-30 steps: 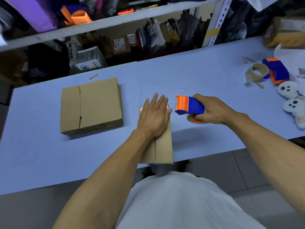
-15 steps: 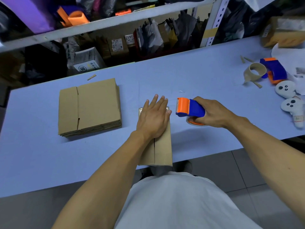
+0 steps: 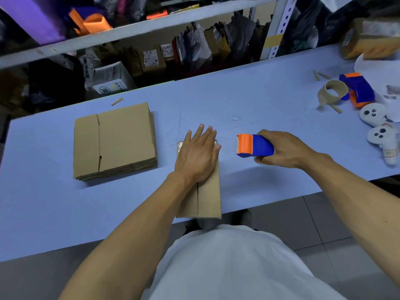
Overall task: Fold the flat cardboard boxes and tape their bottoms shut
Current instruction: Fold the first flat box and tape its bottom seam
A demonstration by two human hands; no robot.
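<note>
A folded cardboard box (image 3: 207, 198) stands at the table's near edge, its flap seam facing up. My left hand (image 3: 198, 154) lies flat on the far part of the box with straight fingers, covering that end. Shiny tape shows at the box's far edge beside my fingers. My right hand (image 3: 281, 149) grips a blue and orange tape dispenser (image 3: 253, 146) just to the right of the box, a short gap away from it. A stack of flat cardboard boxes (image 3: 114, 141) lies on the table to the left.
The blue table (image 3: 259, 100) carries a second tape dispenser (image 3: 359, 89), an empty tape core (image 3: 332, 92), two white plush toys (image 3: 376, 124) and a cardboard box (image 3: 368, 40) at the right. Shelves full of packages stand behind the table.
My right hand has drawn the tape dispenser a little to the right, away from the box. My left hand stays flat on the box.
</note>
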